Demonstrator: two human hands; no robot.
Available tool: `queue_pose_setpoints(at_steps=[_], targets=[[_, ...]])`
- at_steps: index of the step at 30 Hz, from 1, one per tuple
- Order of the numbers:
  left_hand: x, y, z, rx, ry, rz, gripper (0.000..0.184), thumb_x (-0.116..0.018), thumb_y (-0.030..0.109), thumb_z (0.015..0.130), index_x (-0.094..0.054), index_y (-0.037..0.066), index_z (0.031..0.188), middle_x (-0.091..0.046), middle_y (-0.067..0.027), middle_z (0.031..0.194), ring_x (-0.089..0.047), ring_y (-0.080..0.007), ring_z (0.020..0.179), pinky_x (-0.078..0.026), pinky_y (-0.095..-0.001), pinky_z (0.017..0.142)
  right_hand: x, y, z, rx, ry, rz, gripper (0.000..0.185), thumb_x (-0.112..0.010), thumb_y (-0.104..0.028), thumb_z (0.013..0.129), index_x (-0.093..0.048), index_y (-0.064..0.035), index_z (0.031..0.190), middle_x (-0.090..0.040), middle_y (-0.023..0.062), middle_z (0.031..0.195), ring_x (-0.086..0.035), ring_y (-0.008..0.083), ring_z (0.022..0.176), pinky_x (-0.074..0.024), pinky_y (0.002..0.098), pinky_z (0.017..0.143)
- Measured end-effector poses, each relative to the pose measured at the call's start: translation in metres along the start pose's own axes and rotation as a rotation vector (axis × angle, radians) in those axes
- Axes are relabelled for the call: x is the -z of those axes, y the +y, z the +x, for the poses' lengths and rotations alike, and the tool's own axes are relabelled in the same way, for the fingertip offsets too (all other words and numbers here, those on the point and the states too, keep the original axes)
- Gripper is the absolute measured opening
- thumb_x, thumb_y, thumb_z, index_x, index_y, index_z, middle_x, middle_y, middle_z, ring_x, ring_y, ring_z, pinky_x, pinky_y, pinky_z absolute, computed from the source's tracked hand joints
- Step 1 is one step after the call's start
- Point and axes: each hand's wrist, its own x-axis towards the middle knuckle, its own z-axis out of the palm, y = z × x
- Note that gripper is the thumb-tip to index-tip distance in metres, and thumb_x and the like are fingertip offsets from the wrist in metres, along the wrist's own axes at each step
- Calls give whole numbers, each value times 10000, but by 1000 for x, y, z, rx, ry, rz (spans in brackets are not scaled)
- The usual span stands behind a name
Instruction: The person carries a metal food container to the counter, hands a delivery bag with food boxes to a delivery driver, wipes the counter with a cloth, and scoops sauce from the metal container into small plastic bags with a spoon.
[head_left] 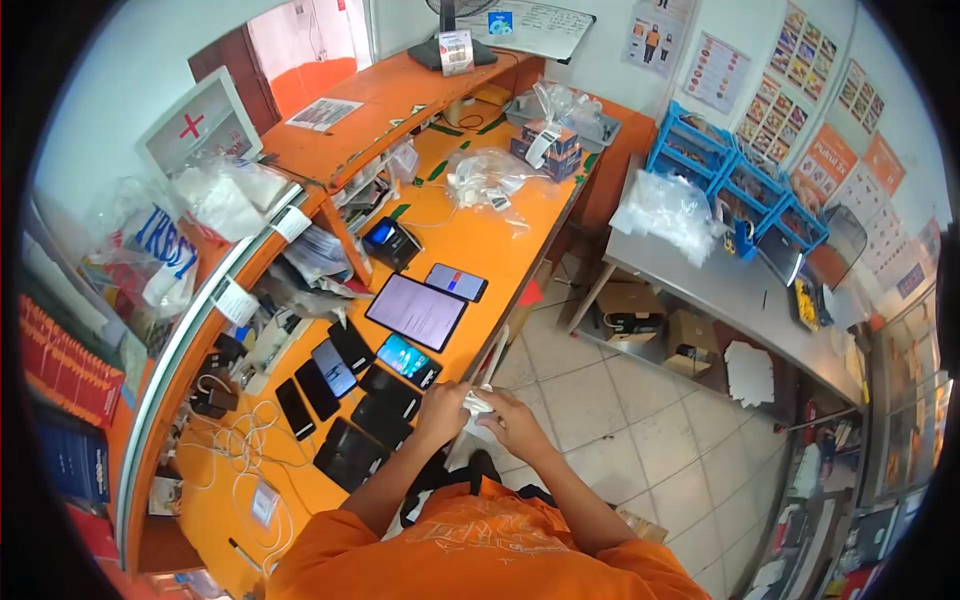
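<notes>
My left hand (444, 412) and my right hand (512, 420) are close together at the table's front edge. Both are closed on a small white crumpled piece (477, 404), thin like plastic or paper; its exact kind does not show. Just left of my left hand, several dark phones lie on the orange table, among them a black phone (390, 392) and a phone with a lit screen (409, 361). A tablet (416, 312) with a lit page lies farther back, beside another lit phone (457, 282).
White cables (255, 440) tangle at the table's left. A card terminal (392, 243), clear plastic bags (490, 178) and a blue box (547, 150) stand farther back. Across the tiled floor (620, 420), a metal table (700, 262) carries blue baskets (690, 140) and plastic bags.
</notes>
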Motion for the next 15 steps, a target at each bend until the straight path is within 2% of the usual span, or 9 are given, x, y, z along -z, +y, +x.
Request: queue_pose_setpoints(at_steps=[1,3,4,8,11,12,13,14,15], targets=[[-9,-2,14,5,3,-26,349,-669,-24,690,-599,12,1030,-637,-191,847,-636,-341,796,-502,-381,727,6,12,13,-13,-13,-19,413,-716,-71,806,-604,-73,1203,-599,157,1039,-617,288,831,-508,334,747],[-22,3,46,358,126,-853,483,-716,-18,724,-506,11,1158,-620,-124,961,-633,-225,838,-502,-332,738,26,20,43,61,-6,-270,400,-692,-19,809,-616,-54,1201,-632,155,1021,-639,293,842,-518,340,745],[-24,-4,61,485,-10,-1145,579,-746,2,753,-420,20,1231,-571,-86,1060,-594,-154,934,-493,-287,793,38,20,58,-31,-17,-162,343,-693,2,800,-647,-37,1137,-650,145,976,-659,280,830,-526,333,709],[-46,-20,117,572,-70,-1423,560,-700,-10,792,-435,53,1282,-565,-95,1125,-572,-162,1052,-461,-280,913,77,26,112,-144,-127,-143,352,-718,-15,781,-649,-36,1126,-646,147,991,-647,282,768,-521,351,697],[-46,-31,155,530,-126,-1422,592,-700,12,806,-423,79,1324,-571,-94,1126,-568,-166,1074,-456,-271,907,91,46,148,-155,-141,-95,355,-739,-21,767,-649,-32,1111,-652,137,953,-647,252,757,-520,323,697],[-16,-26,167,607,-265,-1396,620,-698,49,832,-399,115,1371,-570,-104,1165,-554,-172,1106,-442,-283,926,99,61,161,-174,-109,-134,345,-738,-1,755,-651,-21,1088,-665,139,942,-663,229,776,-527,308,687],[-18,-35,175,626,-267,-1394,620,-698,49,832,-399,115,1371,-570,-104,1165,-554,-172,1106,-442,-283,926,108,74,177,-188,-75,-174,335,-738,19,742,-653,-10,1065,-678,142,931,-679,205,795,-535,294,676],[-22,-45,186,461,-299,-1569,613,-692,73,849,-393,129,1382,-574,-111,1173,-555,-177,1104,-437,-293,935,118,75,194,-379,-67,-79,311,-733,17,745,-656,-7,1045,-688,106,911,-665,166,829,-525,283,711],[-18,-48,202,283,-327,-1738,606,-685,97,867,-387,143,1392,-578,-119,1181,-556,-182,1102,-431,-304,943,130,100,209,-385,-73,-74,311,-733,17,745,-656,-7,1045,-688,106,911,-665,166,829,-525,283,711]])
